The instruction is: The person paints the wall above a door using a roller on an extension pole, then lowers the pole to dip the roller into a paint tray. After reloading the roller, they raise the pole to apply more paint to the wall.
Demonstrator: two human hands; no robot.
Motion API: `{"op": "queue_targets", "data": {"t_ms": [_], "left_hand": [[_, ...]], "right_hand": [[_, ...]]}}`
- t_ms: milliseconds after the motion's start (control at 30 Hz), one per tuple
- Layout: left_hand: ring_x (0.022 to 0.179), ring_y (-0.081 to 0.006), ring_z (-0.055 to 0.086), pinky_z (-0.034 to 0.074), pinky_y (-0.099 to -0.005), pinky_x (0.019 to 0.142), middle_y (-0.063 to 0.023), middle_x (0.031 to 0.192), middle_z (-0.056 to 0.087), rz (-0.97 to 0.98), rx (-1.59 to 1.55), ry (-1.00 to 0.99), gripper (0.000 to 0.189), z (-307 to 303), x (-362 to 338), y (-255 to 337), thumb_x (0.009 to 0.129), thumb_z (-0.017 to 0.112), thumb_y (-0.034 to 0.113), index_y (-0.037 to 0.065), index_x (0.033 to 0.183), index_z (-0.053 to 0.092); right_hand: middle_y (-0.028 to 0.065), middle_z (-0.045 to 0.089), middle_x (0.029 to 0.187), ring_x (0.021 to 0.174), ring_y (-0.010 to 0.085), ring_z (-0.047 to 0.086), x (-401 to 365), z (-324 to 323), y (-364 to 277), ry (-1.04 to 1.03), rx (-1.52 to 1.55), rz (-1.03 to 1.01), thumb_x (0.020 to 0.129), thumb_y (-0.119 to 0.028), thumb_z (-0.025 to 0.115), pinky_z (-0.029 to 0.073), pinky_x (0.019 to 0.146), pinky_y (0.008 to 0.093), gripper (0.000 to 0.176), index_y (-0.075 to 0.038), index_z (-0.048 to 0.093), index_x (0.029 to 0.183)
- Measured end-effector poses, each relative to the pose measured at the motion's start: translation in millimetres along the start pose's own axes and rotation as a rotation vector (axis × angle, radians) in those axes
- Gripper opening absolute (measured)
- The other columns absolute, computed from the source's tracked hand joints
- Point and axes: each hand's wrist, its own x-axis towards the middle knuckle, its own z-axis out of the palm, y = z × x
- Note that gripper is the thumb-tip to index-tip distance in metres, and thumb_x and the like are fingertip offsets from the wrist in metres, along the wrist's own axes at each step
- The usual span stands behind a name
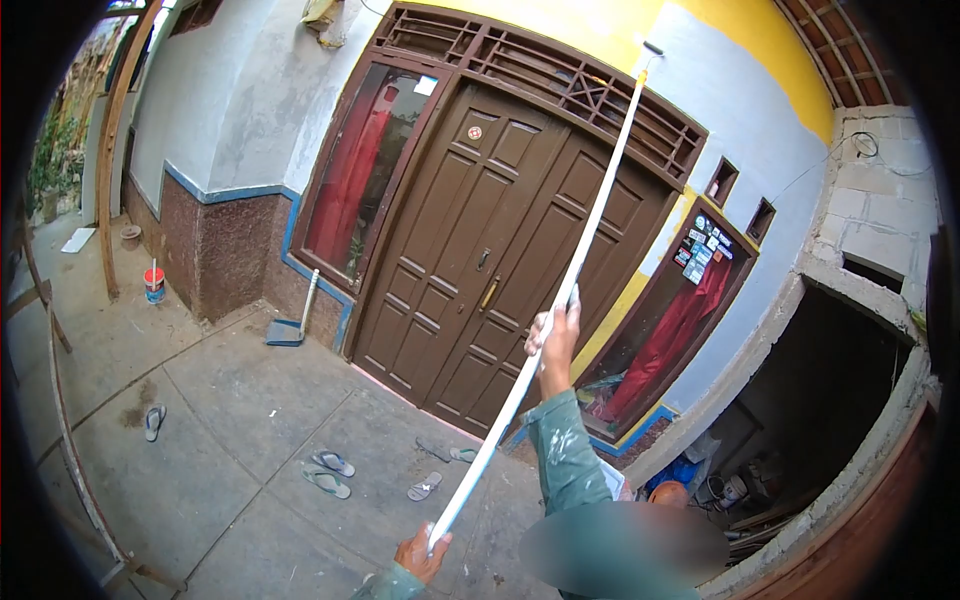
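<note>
A long white extension pole (590, 225) slants up across the view, with a small paint roller (653, 48) at its far end against the wall above the door. My right hand (557, 335), whitened with paint, is closed around the middle of the pole. Lower down, my left hand (420, 555) grips the pole close to its near end. Yellow paint (600, 25) covers part of the wall near the roller, bordering a pale blue-grey area (715, 85). Below the roller is the brown slatted vent (575, 85) over the door.
Brown double doors (500, 240) stand shut between windows with red curtains. Several sandals (333, 462) lie on the concrete floor. A blue dustpan (284, 332) and a paint bucket (154, 285) stand left, near a wooden post (112, 150). A concrete-framed opening (800, 400) holds clutter at right.
</note>
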Motion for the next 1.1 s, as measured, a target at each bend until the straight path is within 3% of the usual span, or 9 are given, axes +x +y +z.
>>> {"op": "queue_targets", "data": {"t_ms": [167,333,400,467,567,700,867,1000,1100], "left_hand": [[0.058,-0.0414,0.059,0.043,-0.0451,0.05,-0.0203,0.064,0.057,0.026,0.04,0.0,0.029,0.2,13.7,17.7,0.092,0.059,0.03,0.003,0.094,0.051],[0.059,-0.042,0.059,0.043,-0.0447,0.051,-0.0209,0.065,0.057,-0.001,0.016,0.028,0.029,-0.4,-11.1,-6.5,0.092,0.059,0.03,0.002,0.094,0.052],[0.06,-0.0422,0.059,0.044,-0.0446,0.052,-0.0209,0.065,0.057,-0.012,0.034,0.049,0.03,7.9,-26.1,-34.0,0.092,0.058,0.031,0.001,0.093,0.053],[0.068,-0.0429,0.062,0.048,-0.0473,0.056,-0.0256,0.075,0.062,0.081,0.08,0.207,0.042,23.6,-36.6,-80.0,0.089,0.063,0.038,0.0,0.107,0.063],[0.062,-0.0419,0.061,0.046,-0.0475,0.051,-0.0245,0.07,0.061,0.173,0.146,0.128,0.042,12.0,-49.9,-91.9,0.089,0.062,0.04,0.001,0.104,0.065],[0.056,-0.0403,0.058,0.044,-0.0469,0.048,-0.0222,0.064,0.06,0.12,0.311,0.167,0.038,20.3,-68.7,-129.4,0.089,0.062,0.039,0.003,0.1,0.066],[0.059,-0.0366,0.059,0.045,-0.0423,0.052,-0.0201,0.068,0.061,0.083,0.043,0.08,0.033,14.4,-77.3,-138.0,0.09,0.063,0.035,0.004,0.098,0.066],[0.062,-0.0344,0.061,0.047,-0.0405,0.055,-0.0202,0.071,0.062,0.091,0.041,0.121,0.033,17.9,-73.4,-134.7,0.09,0.062,0.035,0.004,0.098,0.066],[0.061,-0.0318,0.061,0.047,-0.0401,0.055,-0.0199,0.071,0.062,0.025,-0.03,0.051,0.032,6.8,-68.3,-104.4,0.09,0.062,0.034,0.003,0.099,0.066]], "right_hand": [[0.0025,0.042,0.064,0.041,0.0072,0.038,21.9,-2.0,-13.3,-0.031,0.024,0.0,0.101,-0.023,0.032,0.034,0.032,0.0209,0.047,-0.028,0.017,0.145],[0.0009,0.04,0.06,0.038,0.0079,0.037,-14.0,-2.1,15.6,0.023,-0.047,0.034,0.101,-0.022,0.032,0.033,0.03,0.0221,0.048,-0.028,0.016,0.146],[0.0011,0.041,0.06,0.037,0.008,0.037,-32.1,-2.8,27.9,0.034,-0.032,0.063,0.101,-0.022,0.032,0.033,0.03,0.0222,0.048,-0.029,0.016,0.145],[0.0013,0.041,0.059,0.037,0.008,0.037,-48.0,-3.8,38.4,0.049,-0.019,0.092,0.101,-0.023,0.032,0.033,0.029,0.0223,0.048,-0.029,0.016,0.145],[0.0025,0.041,0.059,0.036,0.0094,0.039,-67.1,-4.6,50.6,0.061,-0.003,0.116,0.102,-0.023,0.032,0.034,0.029,0.0239,0.047,-0.028,0.016,0.146],[0.0018,0.042,0.061,0.036,0.0081,0.038,-88.9,-4.3,61.6,0.074,0.005,0.159,0.101,-0.024,0.033,0.033,0.029,0.0227,0.047,-0.027,0.016,0.145],[0.0019,0.042,0.061,0.037,0.0082,0.038,-104.7,-4.5,65.5,0.07,-0.003,0.165,0.101,-0.024,0.034,0.033,0.029,0.0225,0.047,-0.027,0.016,0.145],[0.002,0.043,0.062,0.037,0.0081,0.038,-101.3,-2.6,60.6,0.061,0.015,0.136,0.102,-0.024,0.033,0.033,0.03,0.0226,0.049,-0.028,0.014,0.146],[0.002,0.043,0.062,0.037,0.0081,0.038,-96.8,0.3,51.7,0.066,0.013,0.124,0.102,-0.024,0.034,0.032,0.03,0.0231,0.049,-0.028,0.015,0.147]]}}
